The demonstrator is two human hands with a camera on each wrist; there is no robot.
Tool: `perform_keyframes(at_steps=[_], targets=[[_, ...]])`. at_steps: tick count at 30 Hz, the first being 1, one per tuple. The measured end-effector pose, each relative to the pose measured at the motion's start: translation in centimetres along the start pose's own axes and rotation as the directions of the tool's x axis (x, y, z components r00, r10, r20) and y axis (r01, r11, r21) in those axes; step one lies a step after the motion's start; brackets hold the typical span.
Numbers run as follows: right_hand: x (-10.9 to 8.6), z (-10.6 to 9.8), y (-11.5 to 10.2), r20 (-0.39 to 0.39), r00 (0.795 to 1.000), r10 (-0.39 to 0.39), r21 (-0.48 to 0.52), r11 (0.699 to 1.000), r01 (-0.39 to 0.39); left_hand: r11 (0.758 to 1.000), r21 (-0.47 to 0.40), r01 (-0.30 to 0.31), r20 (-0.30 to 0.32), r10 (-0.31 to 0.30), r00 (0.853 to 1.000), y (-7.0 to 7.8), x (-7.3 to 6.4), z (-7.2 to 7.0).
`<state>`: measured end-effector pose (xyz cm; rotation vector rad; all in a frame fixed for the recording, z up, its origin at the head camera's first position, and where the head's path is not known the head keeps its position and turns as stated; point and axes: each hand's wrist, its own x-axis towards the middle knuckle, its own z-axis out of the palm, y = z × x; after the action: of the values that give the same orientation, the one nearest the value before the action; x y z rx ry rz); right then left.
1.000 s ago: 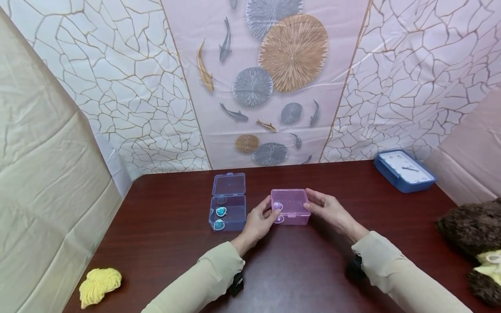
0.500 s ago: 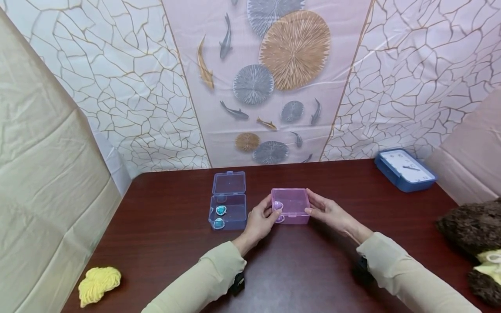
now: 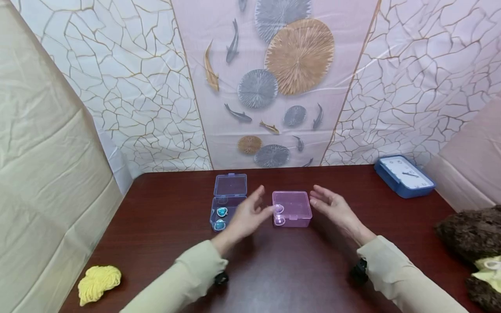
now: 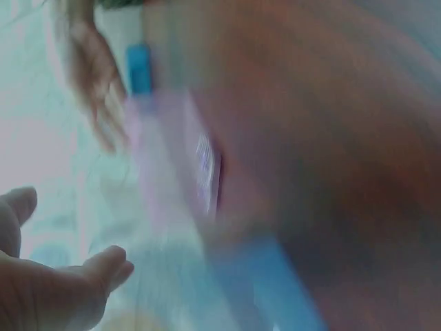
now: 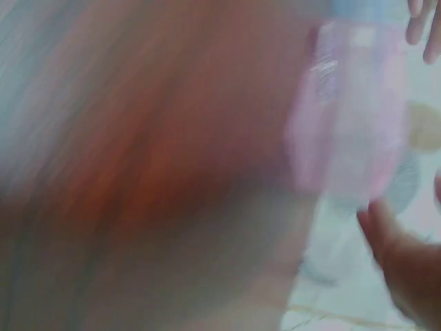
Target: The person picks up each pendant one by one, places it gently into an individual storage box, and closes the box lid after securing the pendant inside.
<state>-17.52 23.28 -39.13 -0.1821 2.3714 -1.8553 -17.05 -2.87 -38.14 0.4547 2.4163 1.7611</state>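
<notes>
A closed pink see-through plastic box (image 3: 295, 208) stands on the table, with purple gem pieces (image 3: 278, 221) showing at its left end. My left hand (image 3: 245, 219) hovers left of it, fingers spread and holding nothing. On the other side my right hand (image 3: 338, 213) is off the box too, its fingers loosely extended near the right end. Left of my left hand is an open blue see-through box (image 3: 231, 185), its lid tipped back; two teal gem pieces with sparkling rims (image 3: 222, 212) show at its left, while the hand covers its right front part. Both wrist views are blurred.
A blue-framed clock (image 3: 407, 176) lies at the back right. Brown fluffy plush (image 3: 469, 234) is at the right edge, and a yellow yarn bundle (image 3: 99, 282) at the front left. Patterned cloth (image 3: 156, 108) hangs behind the dark red table (image 3: 176, 261).
Both hands have let go of the pink box. The left has moved left, over the blue box's right side; the right has drawn slightly away. The head view has shifted a little.
</notes>
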Motion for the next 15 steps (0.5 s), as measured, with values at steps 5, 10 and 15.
perform_keyframes(at_steps=[5,10,15], targets=[[0.4,3.7,-3.4,-0.176,0.984,-0.015,0.218,0.975,0.054,0.999,-0.035,-0.020,-0.076,0.017,0.997,-1.6,-1.5,-7.6],[1.8,8.9,-5.4,-0.116,0.991,0.064,0.512,0.859,0.004,0.989,-0.068,0.129,0.040,-0.127,0.991,-5.3,-2.9,-11.5],[4.0,13.3,-6.4,-0.090,0.981,0.174,0.615,0.784,-0.083,0.983,-0.109,0.147,0.124,-0.133,0.983,-7.5,-3.5,-12.2]])
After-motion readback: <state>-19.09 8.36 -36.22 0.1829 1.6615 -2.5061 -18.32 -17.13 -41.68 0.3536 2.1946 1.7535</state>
